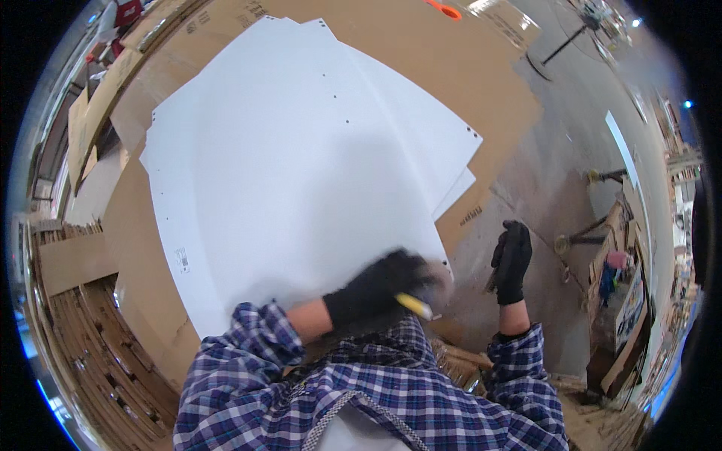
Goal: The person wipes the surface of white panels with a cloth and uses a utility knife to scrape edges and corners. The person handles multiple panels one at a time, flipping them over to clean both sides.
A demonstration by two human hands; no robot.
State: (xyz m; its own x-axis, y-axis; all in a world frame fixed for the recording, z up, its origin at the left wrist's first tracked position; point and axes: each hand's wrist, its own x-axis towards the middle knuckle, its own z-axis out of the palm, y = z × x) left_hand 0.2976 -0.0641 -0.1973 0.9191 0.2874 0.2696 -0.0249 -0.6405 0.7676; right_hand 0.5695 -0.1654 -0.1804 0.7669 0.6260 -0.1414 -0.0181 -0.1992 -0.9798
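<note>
Several white panels point(265, 152) lie stacked and slightly fanned before me, with small holes near their edges and a printed label point(181, 260) at the left. My left hand point(378, 290), in a black glove, is over the near right part of the top panel and is blurred by motion. It grips a yellow tool point(413, 305) with a pale tip; its kind is unclear. A smeared brownish round thing point(439, 282) shows by its fingers, too blurred to name. My right hand point(512, 262), also black-gloved, hangs right of the stack, fingers together; whether it holds something thin is unclear.
Cardboard sheeting point(507, 107) lies under the panels. An orange scissors-like handle point(448, 11) is at the far edge. Stacked boards point(101, 349) stand at left, a cart point(620, 304) at right, a pedestal fan point(589, 22) farther off. A person point(115, 25) is at upper left.
</note>
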